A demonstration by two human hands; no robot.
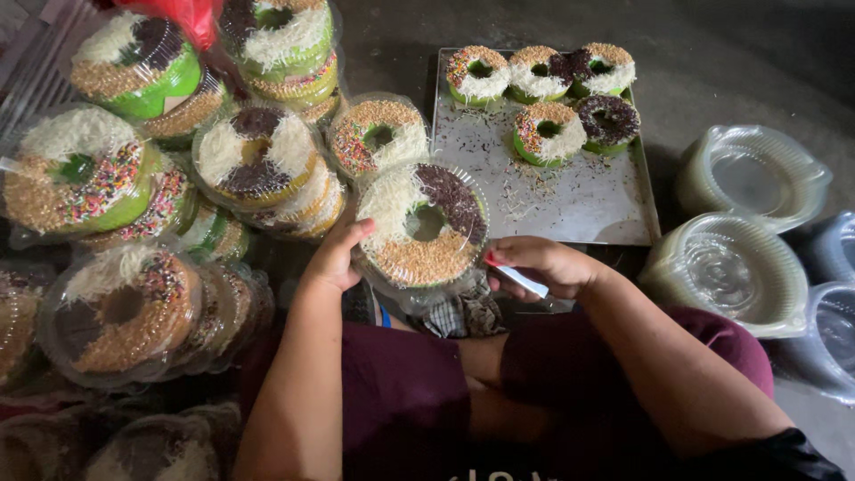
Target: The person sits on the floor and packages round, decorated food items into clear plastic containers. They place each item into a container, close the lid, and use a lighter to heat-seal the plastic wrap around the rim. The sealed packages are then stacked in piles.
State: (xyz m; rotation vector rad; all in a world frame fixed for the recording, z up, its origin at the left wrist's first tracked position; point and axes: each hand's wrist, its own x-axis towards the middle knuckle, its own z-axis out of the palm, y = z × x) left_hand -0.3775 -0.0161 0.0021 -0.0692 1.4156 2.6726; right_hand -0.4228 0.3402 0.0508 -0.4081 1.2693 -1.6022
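The left hand (337,256) pressed its curled fingers against the left rim of a clear plastic lidded tub holding a ring cake topped with white shreds, chocolate sprinkles and golden crumbs (426,230), steadying it just above the lap. The right hand (543,265) was closed around a small white stick-like tool with a red tip (515,276), its red end touching the right rim of the same tub. Under the tub lay a checked cloth (463,313) across the maroon-clad legs (401,392).

Just beyond the tub stood a flat grey metal tray (579,191) scattered with crumbs, bearing five unpacked green ring cakes with mixed toppings (545,132) along its far edge. To the left, packed ring cakes in clear tubs (256,158) were stacked in leaning piles, some reaching down beside the left forearm. To the right of the tray sat stacks of empty clear plastic tubs (732,272), near the right arm, on the dark floor (712,62)
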